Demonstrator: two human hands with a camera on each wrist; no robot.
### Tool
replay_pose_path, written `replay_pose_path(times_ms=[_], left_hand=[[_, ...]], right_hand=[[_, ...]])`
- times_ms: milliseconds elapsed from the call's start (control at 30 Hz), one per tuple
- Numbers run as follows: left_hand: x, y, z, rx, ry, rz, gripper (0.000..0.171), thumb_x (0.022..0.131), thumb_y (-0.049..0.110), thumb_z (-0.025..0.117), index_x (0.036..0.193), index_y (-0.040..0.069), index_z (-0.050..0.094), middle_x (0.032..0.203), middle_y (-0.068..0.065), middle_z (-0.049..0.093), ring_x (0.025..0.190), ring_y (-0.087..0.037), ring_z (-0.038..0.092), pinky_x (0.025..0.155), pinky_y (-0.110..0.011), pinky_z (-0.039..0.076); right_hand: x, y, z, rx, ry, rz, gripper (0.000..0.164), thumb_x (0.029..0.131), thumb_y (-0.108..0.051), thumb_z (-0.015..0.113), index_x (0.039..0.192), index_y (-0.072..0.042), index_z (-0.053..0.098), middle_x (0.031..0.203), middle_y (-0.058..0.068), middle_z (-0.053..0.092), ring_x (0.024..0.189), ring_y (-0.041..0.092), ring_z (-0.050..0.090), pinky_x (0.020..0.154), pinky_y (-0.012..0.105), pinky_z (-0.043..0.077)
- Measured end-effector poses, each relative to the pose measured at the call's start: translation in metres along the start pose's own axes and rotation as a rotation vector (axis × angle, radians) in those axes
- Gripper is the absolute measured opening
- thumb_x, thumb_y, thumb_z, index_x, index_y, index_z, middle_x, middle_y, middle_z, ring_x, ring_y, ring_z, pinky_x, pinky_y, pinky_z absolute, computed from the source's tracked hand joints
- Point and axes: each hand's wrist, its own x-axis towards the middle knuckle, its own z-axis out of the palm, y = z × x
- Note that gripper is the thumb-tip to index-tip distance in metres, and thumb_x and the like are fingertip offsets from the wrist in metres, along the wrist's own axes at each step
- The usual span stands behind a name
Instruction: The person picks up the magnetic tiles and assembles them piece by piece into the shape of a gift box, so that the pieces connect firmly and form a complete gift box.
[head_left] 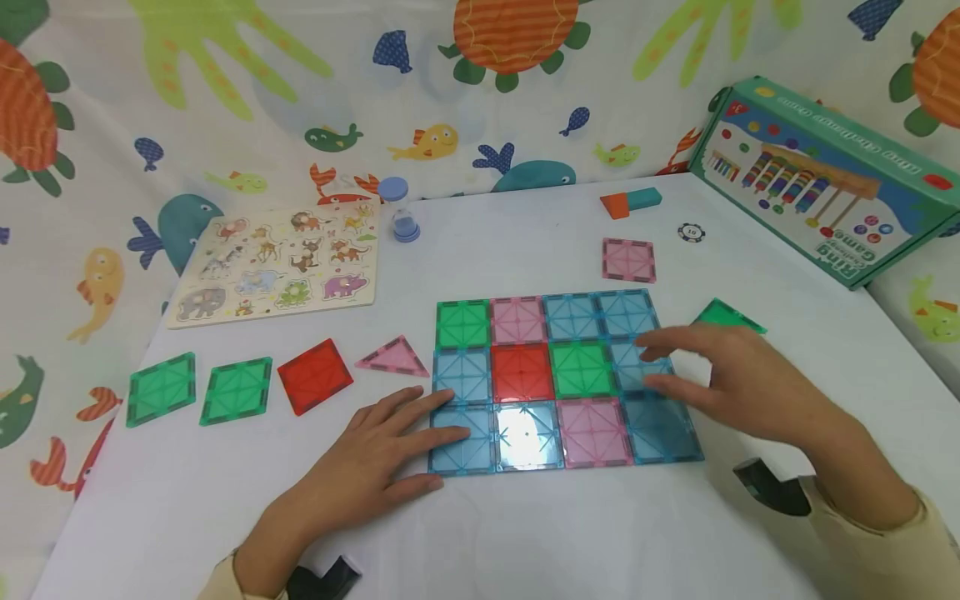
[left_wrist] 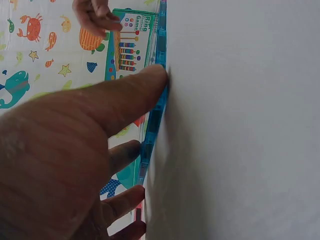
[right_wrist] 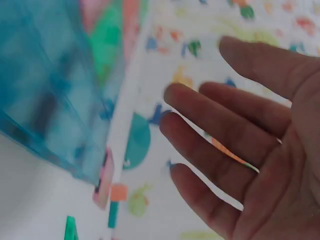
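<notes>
head view: square translucent tiles form a panel of three rows by four, flat on the white table, mostly blue, with green, pink and red among them. their edges lie side by side, an arrangement that probably lets neighbours brace one another. the left hand rests at the panel's near left corner, fingers extended onto the blue end tiles, grasping nothing; it is presumably set there to steady that side. the right hand is above the opposite edge, thumb and forefinger parted, with nothing between them. loose pieces flank the panel, perhaps to be within reach: a pink triangle, a red square and two green squares to the left; a pink square beyond the far edge; a green triangle partly hidden by the right hand. a puzzle board and a boxed game sit farther back, probably to give the tiles room.

left wrist view: the panel appears edge-on as a thin blue strip. the thumb lies at its rim, the fingers alongside, consistent with light contact rather than a grip.

right wrist view: the fingers are spread, released and slightly bent, apart from the blurred blue tiles.
</notes>
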Motion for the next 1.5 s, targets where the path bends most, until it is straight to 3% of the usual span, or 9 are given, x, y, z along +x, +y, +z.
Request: replay_pose_path(times_ms=[100,167,300,400,500,933,1500], left_hand=[[0.000,0.001,0.000,0.002,-0.017,-0.008,0.062,0.085,0.054,0.061,0.139,0.053,0.032,0.155,0.015,0.018,0.141,-0.021,0.018,0.101,-0.052,0.033],[0.000,0.003,-0.001,0.002,-0.041,-0.019,0.062,0.085,0.055,0.061,0.139,0.054,0.031,0.155,0.016,0.017,0.141,-0.020,0.017,0.101,-0.052,0.033],[-0.003,0.006,-0.007,0.005,-0.094,-0.047,0.063,0.083,0.058,0.060,0.138,0.057,0.029,0.154,0.019,0.017,0.141,-0.020,0.016,0.100,-0.054,0.035],[-0.005,0.007,-0.011,0.003,-0.112,-0.064,0.061,0.082,0.058,0.061,0.136,0.058,0.032,0.153,0.019,0.020,0.140,-0.019,0.017,0.099,-0.054,0.036],[-0.006,0.007,-0.013,-0.002,-0.110,-0.068,0.057,0.083,0.057,0.061,0.134,0.058,0.036,0.152,0.018,0.024,0.140,-0.019,0.018,0.099,-0.054,0.037],[-0.004,0.007,-0.015,-0.026,-0.062,-0.046,0.051,0.084,0.053,0.063,0.131,0.055,0.042,0.148,0.015,0.030,0.139,-0.018,0.019,0.099,-0.052,0.038],[-0.003,0.007,-0.013,-0.044,-0.056,-0.054,0.049,0.085,0.051,0.063,0.130,0.055,0.044,0.147,0.014,0.033,0.138,-0.018,0.021,0.100,-0.052,0.037]], right_hand=[[0.009,0.017,0.001,0.033,0.092,0.103,0.033,0.085,-0.026,0.071,0.117,-0.021,0.063,0.100,-0.008,0.069,0.094,0.012,0.062,0.070,0.035,0.051],[0.011,0.027,0.005,0.035,0.111,0.187,0.030,0.087,-0.028,0.069,0.115,-0.016,0.065,0.095,-0.004,0.069,0.090,0.014,0.062,0.070,0.036,0.049],[0.008,0.042,0.014,0.024,0.047,0.318,0.037,0.088,-0.038,0.065,0.110,-0.007,0.067,0.087,0.002,0.066,0.082,0.019,0.059,0.063,0.033,0.047],[0.008,0.047,0.021,0.032,-0.016,0.352,0.044,0.088,-0.044,0.064,0.108,-0.005,0.067,0.086,0.004,0.065,0.080,0.021,0.058,0.060,0.031,0.047],[0.010,0.047,0.026,0.030,-0.039,0.357,0.044,0.087,-0.043,0.065,0.107,-0.005,0.068,0.088,0.005,0.064,0.080,0.021,0.057,0.060,0.030,0.047],[0.008,0.043,0.034,-0.046,0.004,0.321,0.036,0.083,-0.032,0.072,0.108,-0.006,0.067,0.090,0.008,0.057,0.078,0.021,0.054,0.058,0.030,0.046],[0.008,0.044,0.035,-0.057,-0.008,0.320,0.037,0.083,-0.032,0.072,0.110,-0.007,0.065,0.090,0.008,0.055,0.076,0.021,0.053,0.057,0.030,0.045]])
